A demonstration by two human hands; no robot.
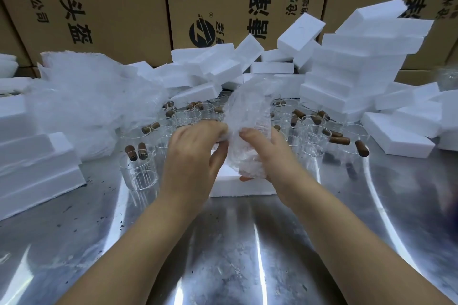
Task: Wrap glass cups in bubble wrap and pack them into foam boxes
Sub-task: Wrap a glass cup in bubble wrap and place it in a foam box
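Both left hand [195,148] and right hand [271,153] clutched the bubble-wrapped cup [247,138], near-upright, just above the near foam box [235,187].

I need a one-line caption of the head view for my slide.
Left hand and right hand grip crinkled transparent bubble wrap above a white foam box on a shiny metal table.

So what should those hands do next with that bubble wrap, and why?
Probably tuck the loose top of the bubble wrap down: the left hand and right hand both grip it, its upper end flares free, and the foam box lies right beneath.
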